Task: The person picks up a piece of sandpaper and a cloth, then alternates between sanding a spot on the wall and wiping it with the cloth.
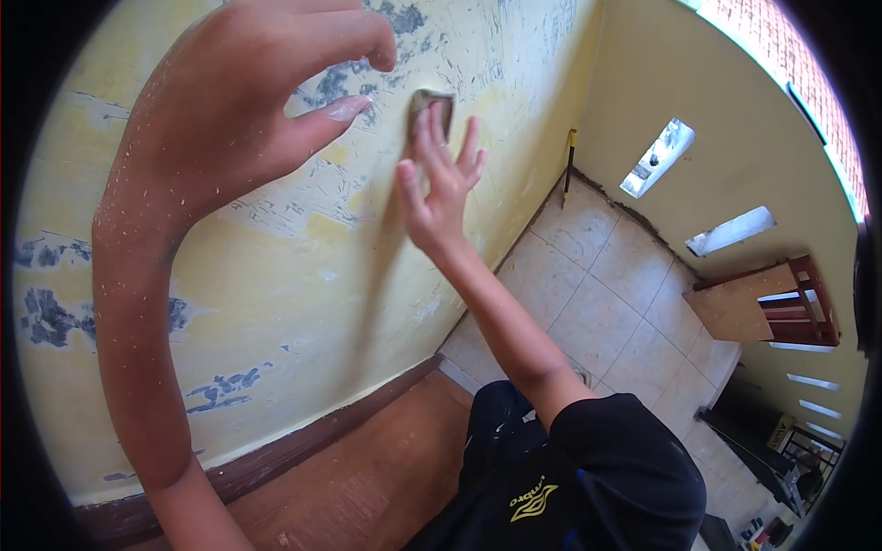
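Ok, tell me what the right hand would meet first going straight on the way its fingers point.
The small block comes first: the right hand appears to have its fingertips on it. Beyond, probably more bare wall, though depth is hard to judge.

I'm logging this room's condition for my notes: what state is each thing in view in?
Yellow wall: paint patchy, grey showing in places
Left hand: open, fingers curved, nothing visibly held, pale specks on skin
Block: against the yellow wall, partly covered by fingers
Right hand: fingers spread, some on the block
Tiled floor: marked near the corner
Tan panel: propped at a tilt
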Demonstrator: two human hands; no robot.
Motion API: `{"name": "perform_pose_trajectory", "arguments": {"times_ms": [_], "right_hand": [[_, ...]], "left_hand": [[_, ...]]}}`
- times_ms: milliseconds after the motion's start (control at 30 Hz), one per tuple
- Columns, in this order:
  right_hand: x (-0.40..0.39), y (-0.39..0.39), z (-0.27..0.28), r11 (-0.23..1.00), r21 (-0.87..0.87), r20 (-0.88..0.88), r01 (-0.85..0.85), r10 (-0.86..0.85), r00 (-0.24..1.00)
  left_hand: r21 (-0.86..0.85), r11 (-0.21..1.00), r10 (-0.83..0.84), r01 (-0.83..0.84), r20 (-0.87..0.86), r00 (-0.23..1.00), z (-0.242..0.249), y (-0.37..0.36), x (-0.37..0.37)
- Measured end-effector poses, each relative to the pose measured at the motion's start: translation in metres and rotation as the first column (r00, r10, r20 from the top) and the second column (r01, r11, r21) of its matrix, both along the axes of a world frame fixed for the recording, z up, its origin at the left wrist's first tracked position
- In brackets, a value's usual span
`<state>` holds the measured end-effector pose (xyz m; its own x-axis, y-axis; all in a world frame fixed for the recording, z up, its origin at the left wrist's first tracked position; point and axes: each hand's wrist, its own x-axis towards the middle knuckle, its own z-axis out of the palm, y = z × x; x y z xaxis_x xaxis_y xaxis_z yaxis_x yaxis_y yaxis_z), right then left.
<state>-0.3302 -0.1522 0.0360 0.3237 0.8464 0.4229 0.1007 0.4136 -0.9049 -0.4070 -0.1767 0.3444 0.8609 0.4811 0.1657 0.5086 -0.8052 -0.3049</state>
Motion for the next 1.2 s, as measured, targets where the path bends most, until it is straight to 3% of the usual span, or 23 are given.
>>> {"name": "perform_pose_trajectory", "arguments": {"times_ms": [100, 133, 233, 267, 333, 400, 433, 467, 533, 567, 600, 667, 700, 800, 867, 933, 967, 1000, 1067, 1100, 1133, 1167, 1200], "right_hand": [[-0.013, -0.026, -0.007, 0.866, 0.437, 0.466, -0.242, 0.012, 0.885], [-0.016, -0.022, -0.007, 0.869, 0.438, 0.456, -0.230, 0.005, 0.890], [-0.003, 0.003, -0.005, 0.988, 0.153, 0.153, 0.019, -0.043, 0.987], [-0.011, -0.021, -0.007, 0.942, 0.284, 0.281, -0.178, 0.096, 0.955], [-0.004, -0.020, -0.015, 0.881, 0.366, 0.480, -0.300, 0.098, 0.872], [0.010, 0.015, -0.009, 0.991, 0.120, 0.175, -0.054, 0.032, 0.984], [0.009, 0.016, -0.005, 0.999, 0.039, 0.127, -0.010, 0.005, 0.992], [-0.003, -0.001, -0.003, 0.983, 0.183, 0.153, -0.027, -0.001, 0.988], [-0.005, -0.033, -0.007, 0.912, 0.252, 0.461, -0.324, 0.181, 0.869], [0.005, -0.013, -0.022, 0.908, 0.362, 0.518, -0.211, -0.007, 0.855], [0.008, -0.005, -0.023, 0.906, 0.369, 0.520, -0.207, -0.017, 0.854], [0.013, 0.009, -0.026, 0.994, 0.081, 0.297, 0.068, -0.090, 0.951], [0.006, -0.002, -0.017, 0.995, 0.092, 0.200, 0.035, -0.053, 0.978], [0.002, -0.001, -0.026, 0.992, 0.121, 0.198, 0.024, -0.048, 0.979], [0.006, 0.008, -0.032, 0.978, 0.187, 0.229, 0.090, -0.133, 0.964], [0.009, 0.012, -0.026, 0.965, 0.242, 0.097, 0.102, -0.128, 0.987], [0.010, 0.011, -0.026, 0.952, 0.260, 0.135, 0.161, -0.200, 0.970], [0.011, 0.009, -0.026, 0.952, 0.262, 0.137, 0.157, -0.197, 0.971], [0.014, 0.006, -0.028, 0.972, 0.221, -0.079, 0.076, -0.060, 0.995], [0.017, 0.000, -0.034, 0.972, 0.223, -0.072, 0.072, -0.057, 0.996], [0.023, -0.007, -0.041, 0.987, 0.103, -0.448, -0.126, 0.160, 0.880], [0.032, -0.013, -0.049, 0.934, 0.061, -0.763, -0.351, 0.271, 0.587], [0.046, -0.019, -0.052, 0.933, 0.044, -0.754, -0.358, 0.266, 0.601]], "left_hand": [[0.003, 1.000, -0.005, 0.005, 0.001, 1.000, -0.001, 0.000, 0.000], [0.000, 1.000, 0.024, -0.024, 0.013, 1.000, -0.001, -0.002, -0.001], [-0.003, 1.000, 0.026, -0.026, -0.019, 0.999, -0.001, -0.002, 0.003], [-0.001, 1.000, 0.025, -0.025, -0.018, 1.000, -0.001, -0.003, 0.003], [-0.019, 1.000, 0.020, -0.020, 0.021, 1.000, 0.001, -0.005, 0.002], [0.013, 0.999, 0.031, -0.031, -0.014, 0.999, 0.001, -0.001, -0.004], [0.035, 0.998, 0.059, -0.057, -0.036, 0.998, -0.004, -0.001, -0.006], [0.031, 0.997, 0.066, -0.066, -0.028, 0.997, -0.010, -0.003, -0.005], [-0.016, 0.999, 0.033, -0.033, -0.011, 0.999, -0.011, -0.002, -0.002], [-0.017, 1.000, 0.025, -0.025, -0.015, 1.000, -0.012, -0.003, -0.002], [0.006, 0.999, 0.033, -0.033, -0.033, 0.999, -0.013, -0.004, -0.005], [0.045, 0.998, 0.042, -0.040, -0.037, 0.998, -0.013, -0.003, -0.003], [0.017, 0.999, 0.042, -0.042, -0.005, 0.999, -0.013, -0.005, 0.000], [0.000, 0.999, 0.048, -0.048, 0.002, 0.999, -0.009, -0.008, -0.002], [0.000, 0.998, 0.058, -0.058, 0.005, 0.998, -0.014, -0.011, 0.000], [-0.047, 0.997, 0.056, -0.055, 0.012, 0.998, -0.016, -0.013, 0.000], [-0.042, 0.998, 0.052, -0.051, 0.014, 0.999, -0.018, -0.013, -0.001], [-0.041, 0.998, 0.055, -0.054, 0.015, 0.998, -0.018, -0.014, -0.001], [-0.019, 0.999, 0.048, -0.048, 0.014, 0.999, -0.018, -0.014, -0.002], [-0.018, 0.999, 0.051, -0.051, 0.021, 0.998, -0.016, -0.015, -0.002], [0.001, 0.999, 0.034, -0.034, 0.021, 0.999, -0.014, -0.015, -0.001], [0.016, 1.000, 0.018, -0.018, 0.023, 1.000, -0.012, -0.017, 0.001], [0.005, 1.000, 0.024, -0.025, 0.043, 0.999, -0.011, -0.020, 0.004]]}}
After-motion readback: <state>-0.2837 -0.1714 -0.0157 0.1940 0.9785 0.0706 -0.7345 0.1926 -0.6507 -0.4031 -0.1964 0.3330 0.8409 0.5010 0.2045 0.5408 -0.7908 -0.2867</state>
